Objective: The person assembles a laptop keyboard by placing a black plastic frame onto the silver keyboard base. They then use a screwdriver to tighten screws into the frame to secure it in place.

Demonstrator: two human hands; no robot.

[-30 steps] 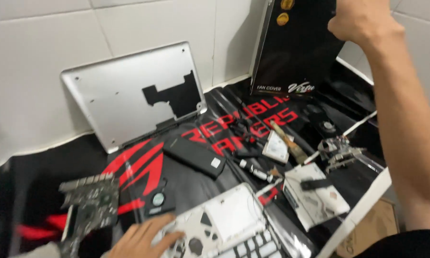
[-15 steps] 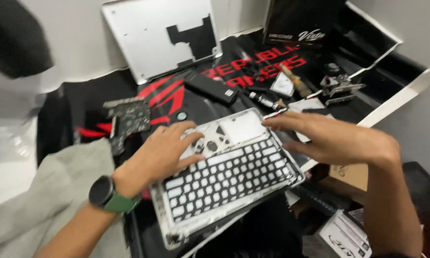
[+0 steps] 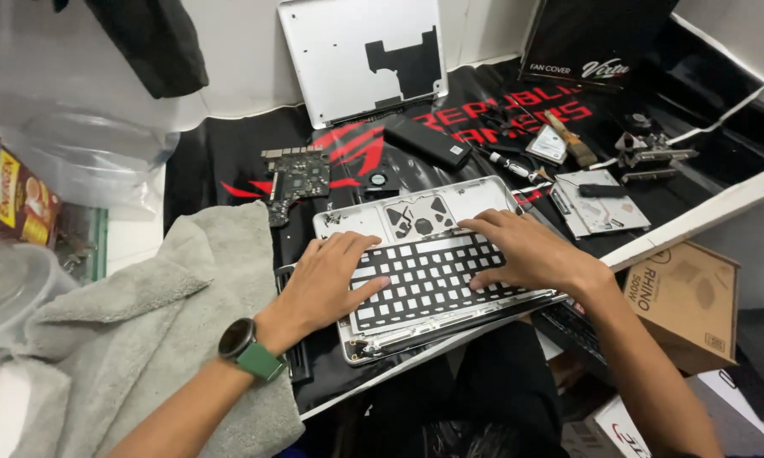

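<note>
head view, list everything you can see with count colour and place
silver laptop top case with black keyboard grid: 1, mat front, under both hands
silver laptop bottom cover: 1, leaning on wall, back
green circuit board: 1, mat, left of case
black rectangular battery block: 1, mat, back centre
silver optical drive: 1, mat, right
black printed mat: 1, on the work surface
grey towel: 1, left front
brown cardboard box: 1, right front
left hand: 1, green-strapped watch, fingers on keyboard grid
right hand: 1, fingers on keyboard grid
</note>
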